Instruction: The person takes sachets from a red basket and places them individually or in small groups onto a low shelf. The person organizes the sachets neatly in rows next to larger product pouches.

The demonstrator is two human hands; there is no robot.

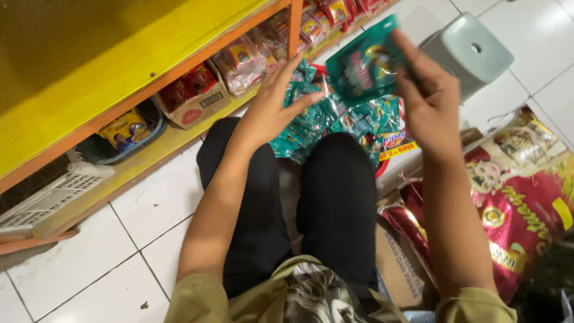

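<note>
Teal sachet (365, 63), yellow shelf (89, 54) w/ orange edge, grey stool (472, 51)

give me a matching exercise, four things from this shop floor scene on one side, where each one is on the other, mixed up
Things:
1. green sachet
2. grey stool
3. white basket
4. red sack

Places:
a. on the low shelf at far left
b. on the white tiles at top right
c. held up in the right hand
d. lying beside the right forearm

Pairs: 1-c, 2-b, 3-a, 4-d
</note>
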